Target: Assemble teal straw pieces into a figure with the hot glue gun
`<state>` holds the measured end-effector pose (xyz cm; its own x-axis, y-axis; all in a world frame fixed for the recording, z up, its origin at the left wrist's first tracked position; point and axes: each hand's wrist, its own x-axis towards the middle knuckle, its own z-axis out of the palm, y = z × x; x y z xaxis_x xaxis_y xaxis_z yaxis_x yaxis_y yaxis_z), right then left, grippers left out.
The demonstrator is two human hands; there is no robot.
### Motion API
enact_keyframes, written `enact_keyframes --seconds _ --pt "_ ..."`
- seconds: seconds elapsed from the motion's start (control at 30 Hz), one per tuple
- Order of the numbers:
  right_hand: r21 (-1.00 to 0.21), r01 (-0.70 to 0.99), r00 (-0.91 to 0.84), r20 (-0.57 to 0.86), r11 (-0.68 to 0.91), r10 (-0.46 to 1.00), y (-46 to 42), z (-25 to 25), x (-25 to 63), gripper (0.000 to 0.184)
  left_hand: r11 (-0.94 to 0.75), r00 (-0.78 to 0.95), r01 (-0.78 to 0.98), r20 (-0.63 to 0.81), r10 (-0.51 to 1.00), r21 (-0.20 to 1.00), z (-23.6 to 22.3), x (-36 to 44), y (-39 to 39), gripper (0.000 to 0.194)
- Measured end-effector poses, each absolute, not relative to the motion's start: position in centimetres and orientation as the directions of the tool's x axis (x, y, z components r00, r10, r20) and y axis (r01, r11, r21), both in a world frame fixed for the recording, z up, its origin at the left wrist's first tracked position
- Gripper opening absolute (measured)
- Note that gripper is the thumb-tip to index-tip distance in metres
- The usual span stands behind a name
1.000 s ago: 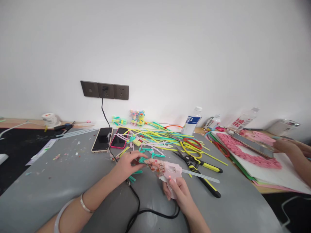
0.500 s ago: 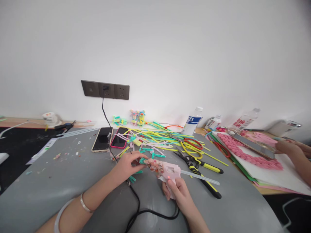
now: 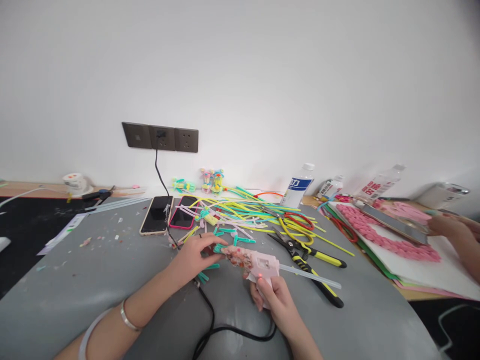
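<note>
My right hand [image 3: 272,295] is wrapped round the handle of a pink hot glue gun [image 3: 264,264], its red light glowing. A clear glue stick [image 3: 311,276] juts from the back of the gun. The gun's crusted nozzle points left and meets a teal pipe cleaner piece [image 3: 218,248], which my left hand [image 3: 198,255] pinches between thumb and fingers. Much of that piece is hidden by my fingers. Just below my left hand lie more teal pipe cleaner ends [image 3: 204,275]; whether they join the held piece I cannot tell.
Loose pipe cleaners [image 3: 240,212] spread behind my hands, with pliers [image 3: 307,260] and scissors [image 3: 296,222] to their right. Two phones [image 3: 155,215] lie at left. A black cord [image 3: 210,305] loops in front. A bottle [image 3: 298,187] stands at the wall; a co-worker's hand [image 3: 450,227] is far right.
Almost nothing differs. The nozzle stays against the teal piece, and both hands keep their grip. The whole view shifts very slightly.
</note>
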<state>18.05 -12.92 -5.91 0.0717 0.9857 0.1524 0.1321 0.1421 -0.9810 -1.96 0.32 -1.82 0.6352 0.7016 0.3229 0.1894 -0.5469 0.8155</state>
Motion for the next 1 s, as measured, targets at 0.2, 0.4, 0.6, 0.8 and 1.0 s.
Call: enact_keyframes --seconds 0.2,0.4,0.6,0.8,1.0 --pt "-0.975 0.173 0.100 0.161 0.142 0.982 -12.95 -6.16 17.93 0.062 -0.548 0.633 0.180 0.330 0.700 0.817 -1.48 -2.05 0.29 0.020" --pt "-0.970 0.198 0.106 0.164 0.141 0.981 -12.97 -6.00 17.77 0.064 -0.546 0.626 0.181 0.332 0.705 0.818 -1.64 -2.13 0.37 0.019" --pt "-0.975 0.161 0.112 0.174 0.155 0.978 -12.91 -5.94 17.81 0.062 -0.545 0.617 0.190 0.332 0.714 0.817 -1.62 -2.17 0.46 0.018" --pt "-0.981 0.132 0.128 0.160 0.143 0.979 -12.86 -6.01 17.80 0.057 -0.555 0.589 0.205 0.351 0.728 0.806 -1.65 -2.30 0.36 0.019" --pt "-0.985 0.116 0.149 0.145 0.129 0.978 -12.93 -6.40 17.89 0.058 -0.582 0.567 0.191 0.395 0.723 0.791 -1.39 -2.31 0.33 0.018"
